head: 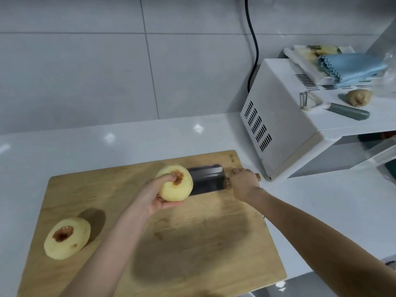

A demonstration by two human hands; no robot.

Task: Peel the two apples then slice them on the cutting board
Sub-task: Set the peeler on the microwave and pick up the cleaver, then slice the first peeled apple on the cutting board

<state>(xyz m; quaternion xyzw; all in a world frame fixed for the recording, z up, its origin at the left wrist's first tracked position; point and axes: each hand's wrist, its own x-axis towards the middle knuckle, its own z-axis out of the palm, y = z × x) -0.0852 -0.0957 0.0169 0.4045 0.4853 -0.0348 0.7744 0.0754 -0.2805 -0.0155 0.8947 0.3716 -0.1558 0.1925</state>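
Observation:
My left hand (pixel 154 198) holds a peeled yellow apple (pixel 174 186) above the wooden cutting board (pixel 192 243), fingers curled round it and its browned stem hollow facing up. My right hand (pixel 243 183) grips the wooden handle of a wide dark cleaver (pixel 206 179), whose blade lies near the board's far edge just behind the held apple. A second peeled apple (pixel 66 239) rests on the board's left side, hollow up.
A white microwave (pixel 278 129) stands at the right on the white counter (pixel 107 146), its black cable running up the tiled wall. On top of it lie a peeler (pixel 308 101), a grey-handled tool (pixel 349 111), a blue cloth (pixel 351 67) and a brownish lump (pixel 357 97).

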